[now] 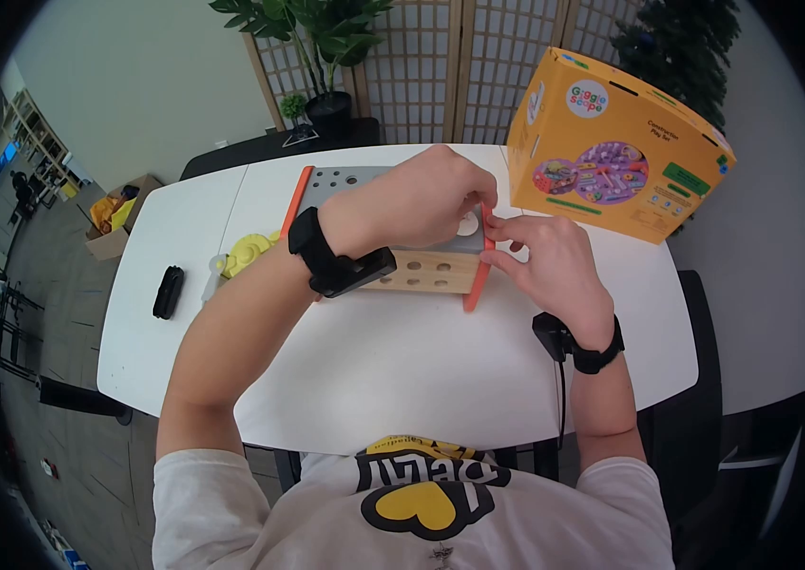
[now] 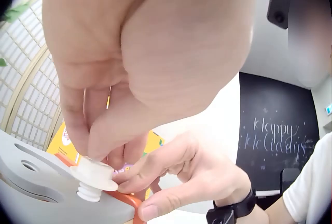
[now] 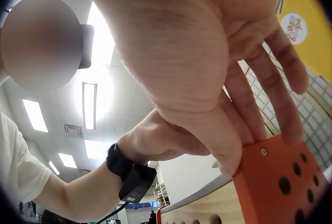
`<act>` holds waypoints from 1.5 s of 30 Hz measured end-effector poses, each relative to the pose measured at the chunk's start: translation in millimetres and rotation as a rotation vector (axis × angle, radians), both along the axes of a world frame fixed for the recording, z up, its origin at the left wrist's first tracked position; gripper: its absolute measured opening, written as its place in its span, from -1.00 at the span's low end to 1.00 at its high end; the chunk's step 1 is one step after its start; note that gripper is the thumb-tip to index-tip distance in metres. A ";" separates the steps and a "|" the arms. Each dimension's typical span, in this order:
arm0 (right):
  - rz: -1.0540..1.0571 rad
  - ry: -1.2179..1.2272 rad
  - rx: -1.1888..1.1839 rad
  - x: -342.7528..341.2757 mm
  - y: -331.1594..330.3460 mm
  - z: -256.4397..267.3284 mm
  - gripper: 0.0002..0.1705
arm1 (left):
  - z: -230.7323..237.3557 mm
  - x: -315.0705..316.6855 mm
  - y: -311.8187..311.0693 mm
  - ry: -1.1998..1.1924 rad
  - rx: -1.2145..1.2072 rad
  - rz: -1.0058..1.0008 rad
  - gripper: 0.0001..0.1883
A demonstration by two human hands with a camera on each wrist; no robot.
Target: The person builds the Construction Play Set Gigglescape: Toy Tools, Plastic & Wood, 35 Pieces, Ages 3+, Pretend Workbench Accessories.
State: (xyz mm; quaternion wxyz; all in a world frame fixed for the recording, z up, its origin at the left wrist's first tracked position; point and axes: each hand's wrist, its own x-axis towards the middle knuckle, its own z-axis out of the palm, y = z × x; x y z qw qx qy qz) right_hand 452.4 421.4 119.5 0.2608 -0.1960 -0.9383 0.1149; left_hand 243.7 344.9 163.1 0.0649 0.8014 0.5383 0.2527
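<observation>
A toy workbench stands on the table, with a grey top (image 1: 326, 180), a wooden front board (image 1: 431, 271) full of round holes and orange end panels. My left hand (image 1: 426, 195) reaches over the top at its right end. In the left wrist view, its fingertips pinch the head of a white plastic screw (image 2: 92, 174), whose thread shows below the flange, close over the grey top. The right hand (image 1: 559, 266) grips the edge of the right orange end panel (image 3: 275, 177) between thumb and fingers. A brass-coloured screw (image 3: 264, 152) sits in that panel's corner.
Behind the right hand stands a large yellow toy box (image 1: 626, 142). Left of the workbench lie a yellow toy piece (image 1: 250, 255) and a black case (image 1: 168, 292) on the white table (image 1: 374, 370). A potted plant (image 1: 329, 109) stands beyond the far edge.
</observation>
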 end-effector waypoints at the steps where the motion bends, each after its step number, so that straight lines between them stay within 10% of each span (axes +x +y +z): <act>1: 0.004 0.020 0.009 0.1 0.3 -1.2 -0.74 | 1.9 1.2 0.0 0.038 0.010 0.059 -0.87; 5: 0.000 -0.010 -0.005 0.3 -0.2 0.8 -0.73 | 10.4 11.6 -1.0 0.285 -0.208 0.263 -0.88; 14: 0.005 -0.006 -0.003 0.6 -0.2 1.2 -0.74 | -4.9 -5.3 1.4 -0.016 -0.034 -0.105 -0.85; 23: 0.009 -0.011 0.003 0.2 1.4 -0.7 -0.74 | 3.1 17.3 1.3 0.375 -0.174 0.329 -0.89; 29: 0.010 0.002 -0.012 0.6 0.1 0.4 -0.74 | -0.1 -0.5 -1.5 0.128 -0.117 -0.015 -0.80; 38: 0.001 0.000 -0.009 0.0 -0.7 1.3 -0.75 | 2.5 14.5 -4.5 0.334 -0.154 0.274 -0.79; 45: 0.003 0.004 -0.012 -0.1 0.7 -1.5 -0.74 | -7.9 -0.4 -2.5 0.077 -0.044 -0.011 -0.81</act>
